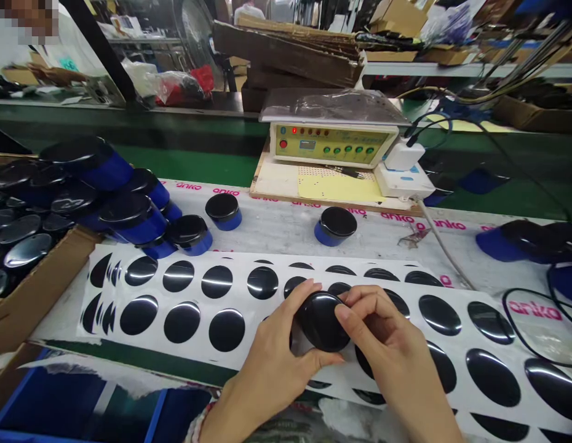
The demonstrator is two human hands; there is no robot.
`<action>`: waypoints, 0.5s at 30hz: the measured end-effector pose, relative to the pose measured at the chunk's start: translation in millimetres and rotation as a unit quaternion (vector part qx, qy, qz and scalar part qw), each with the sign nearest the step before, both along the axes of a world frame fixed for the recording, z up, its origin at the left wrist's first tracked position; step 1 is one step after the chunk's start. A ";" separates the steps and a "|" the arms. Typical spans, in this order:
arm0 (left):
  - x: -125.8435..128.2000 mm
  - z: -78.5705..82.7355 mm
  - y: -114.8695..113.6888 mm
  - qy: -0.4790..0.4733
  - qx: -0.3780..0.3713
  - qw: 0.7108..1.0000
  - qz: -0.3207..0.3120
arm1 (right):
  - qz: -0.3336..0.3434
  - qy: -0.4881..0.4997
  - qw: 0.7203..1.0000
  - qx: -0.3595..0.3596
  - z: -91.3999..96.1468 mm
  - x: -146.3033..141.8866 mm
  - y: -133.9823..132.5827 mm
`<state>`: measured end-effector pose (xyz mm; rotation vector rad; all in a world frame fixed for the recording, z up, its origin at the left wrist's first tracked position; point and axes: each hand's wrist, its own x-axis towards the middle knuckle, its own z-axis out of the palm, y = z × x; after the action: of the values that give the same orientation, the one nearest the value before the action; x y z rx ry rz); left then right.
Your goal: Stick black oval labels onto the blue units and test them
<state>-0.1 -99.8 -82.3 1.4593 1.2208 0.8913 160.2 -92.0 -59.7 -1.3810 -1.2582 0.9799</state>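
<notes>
Above the sheets, my left hand [279, 354] grips a glossy black round piece [323, 323], fingers at its far edge and thumb at its near edge. My right hand [378, 332] is closed at the right side of that piece, its thumb on the top near the rim and its fingers bent behind. Whether the piece has a blue side like the others is hidden. Beneath both hands lie white sheets [253, 317] carrying rows of shiny black round stickers [227, 330]. Beyond them stand two blue round parts with black tops, one to the left [224, 211] and one farther right [335, 226].
Stacked blue-and-black parts [133, 218] rise at the left beside a cardboard box [46, 283] full of black rounds. A control box [332, 144] with lit buttons sits at the back on a board. A black cable [510, 320] loops at the right.
</notes>
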 end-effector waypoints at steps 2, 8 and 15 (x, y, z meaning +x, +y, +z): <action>0.1 0.1 -0.3 -0.006 0.006 1.000 0.000 | 0.000 -0.007 1.000 0.011 0.1 -1.3 -0.4; 0.5 1.8 -1.0 -0.001 -0.012 1.000 0.004 | -0.002 -0.013 1.000 0.023 -2.0 -1.8 -3.2; 0.3 4.5 1.2 0.005 -0.031 0.999 0.000 | -0.003 -0.020 0.999 0.033 -4.7 -2.8 -4.1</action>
<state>0.2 -98.6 -77.8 1.4152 1.2456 0.8392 157.4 -96.1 -64.4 -1.3583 -1.3033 0.9033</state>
